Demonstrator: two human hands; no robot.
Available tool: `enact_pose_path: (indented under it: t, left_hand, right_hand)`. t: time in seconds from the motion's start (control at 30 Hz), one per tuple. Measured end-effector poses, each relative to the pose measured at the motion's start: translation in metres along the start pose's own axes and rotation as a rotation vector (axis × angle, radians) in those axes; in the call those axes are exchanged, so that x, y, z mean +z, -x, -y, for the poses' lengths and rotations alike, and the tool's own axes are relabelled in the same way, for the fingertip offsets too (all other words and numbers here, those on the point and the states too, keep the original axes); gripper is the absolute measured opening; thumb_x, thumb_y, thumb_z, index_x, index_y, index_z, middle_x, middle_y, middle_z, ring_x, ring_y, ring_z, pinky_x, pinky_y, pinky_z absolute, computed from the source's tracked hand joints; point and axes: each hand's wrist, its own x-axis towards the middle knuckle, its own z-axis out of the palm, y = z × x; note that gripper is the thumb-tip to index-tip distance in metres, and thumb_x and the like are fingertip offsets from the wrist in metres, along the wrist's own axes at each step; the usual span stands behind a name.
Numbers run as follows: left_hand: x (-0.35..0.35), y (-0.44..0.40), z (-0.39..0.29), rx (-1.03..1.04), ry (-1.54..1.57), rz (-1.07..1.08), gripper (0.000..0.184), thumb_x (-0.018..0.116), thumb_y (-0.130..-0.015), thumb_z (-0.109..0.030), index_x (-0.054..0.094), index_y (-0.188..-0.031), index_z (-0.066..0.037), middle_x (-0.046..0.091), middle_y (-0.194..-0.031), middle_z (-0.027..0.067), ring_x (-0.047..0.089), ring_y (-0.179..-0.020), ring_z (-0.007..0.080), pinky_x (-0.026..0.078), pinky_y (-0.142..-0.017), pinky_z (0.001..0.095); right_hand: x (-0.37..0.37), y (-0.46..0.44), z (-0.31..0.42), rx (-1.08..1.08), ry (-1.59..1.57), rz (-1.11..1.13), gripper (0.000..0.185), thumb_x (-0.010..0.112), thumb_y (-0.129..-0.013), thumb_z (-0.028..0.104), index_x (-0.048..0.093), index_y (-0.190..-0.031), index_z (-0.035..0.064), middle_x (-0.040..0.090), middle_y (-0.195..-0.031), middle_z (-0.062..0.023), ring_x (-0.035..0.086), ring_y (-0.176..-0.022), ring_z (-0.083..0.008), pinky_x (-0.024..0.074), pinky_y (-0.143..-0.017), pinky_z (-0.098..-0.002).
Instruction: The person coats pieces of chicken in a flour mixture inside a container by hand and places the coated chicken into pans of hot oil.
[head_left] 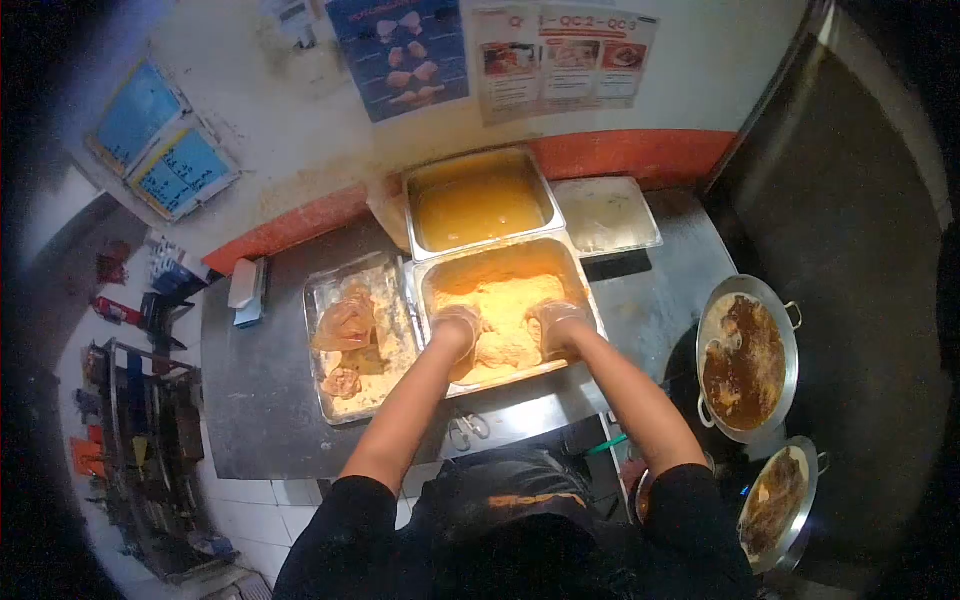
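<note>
Both my hands are down in a metal pan (592, 290) of yellow-orange breading flour (505, 290). At the pan's left side is my left hand (458, 330), and at its right side is my right hand (556, 328); both look gloved. Flour hides the fingers of each, so their grip does not show. A coated lump (505, 350) lies between them near the front of the pan. To the left, a metal tray (318, 385) holds raw meat pieces (347, 325) and scattered flour. Behind the flour pan stands a second pan (408, 215) with yellow liquid (475, 208).
A metal lid or tray (608, 212) lies at the back right. Two round pans of dark frying oil, one farther (745, 365) and one nearer (775, 500), stand at the right. A small white box (245, 285) sits at the left. Posters (400, 55) hang on the wall.
</note>
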Motion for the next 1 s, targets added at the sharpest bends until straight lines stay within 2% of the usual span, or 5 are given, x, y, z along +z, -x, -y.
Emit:
enact_pose_path:
  t: [0.43, 0.5, 0.67, 0.9, 1.0]
  left_hand:
    - [-0.015, -0.027, 0.021, 0.158, 0.33, 0.029, 0.044, 0.061, -0.069, -0.026, 0.063, -0.104, 0.002, 0.065, -0.095, 0.0251, 0.064, -0.088, 0.0379, 0.05, -0.08, 0.0401]
    - [-0.013, -0.021, 0.024, 0.112, 0.55, -0.07, 0.047, 0.064, -0.067, -0.026, 0.062, -0.106, 0.002, 0.065, -0.096, 0.0254, 0.063, -0.091, 0.0387, 0.049, -0.081, 0.0404]
    - [0.013, -0.03, 0.019, 0.152, 0.606, -0.316, 0.056, 0.071, -0.065, -0.028, 0.059, -0.11, 0.001, 0.064, -0.1, 0.0257, 0.061, -0.094, 0.04, 0.048, -0.085, 0.0401]
    - [-0.021, -0.041, 0.009, -0.099, 0.499, -0.09, 0.04, 0.068, -0.07, -0.022, 0.064, -0.102, 0.001, 0.064, -0.101, 0.0255, 0.062, -0.098, 0.0362, 0.05, -0.083, 0.0408]
    - [-0.013, -0.047, 0.009, -0.206, 0.617, -0.105, 0.039, 0.066, -0.072, -0.023, 0.064, -0.102, 0.002, 0.064, -0.102, 0.025, 0.062, -0.099, 0.0358, 0.05, -0.082, 0.0416]
  right_hand:
    - [0.004, -0.033, -0.035, -0.113, -0.187, 0.191, 0.033, 0.054, -0.078, 0.03, 0.066, -0.085, -0.0001, 0.065, -0.088, -0.0227, 0.062, -0.079, -0.0312, 0.0459, -0.066, -0.0403]
    - [-0.024, -0.014, -0.001, 0.401, -0.849, -0.017, 0.04, 0.053, -0.08, 0.038, 0.065, -0.082, -0.0005, 0.066, -0.082, -0.02, 0.061, -0.076, -0.0278, 0.0446, -0.065, -0.0389]
    - [-0.018, -0.019, 0.02, 0.313, -0.557, -0.148, 0.032, 0.056, -0.085, 0.032, 0.066, -0.096, 0.0039, 0.068, -0.089, -0.0153, 0.063, -0.079, -0.0247, 0.047, -0.07, -0.0346]
    - [0.047, -0.088, -0.006, 0.318, 0.173, -0.162, 0.024, 0.056, -0.081, 0.022, 0.071, -0.083, 0.003, 0.069, -0.088, -0.0174, 0.068, -0.081, -0.0277, 0.0528, -0.069, -0.0385]
    - [0.017, -0.073, 0.012, 0.557, -0.146, -0.254, 0.024, 0.06, -0.077, 0.025, 0.071, -0.08, 0.0039, 0.069, -0.088, -0.0184, 0.067, -0.08, -0.0268, 0.0528, -0.069, -0.0385]
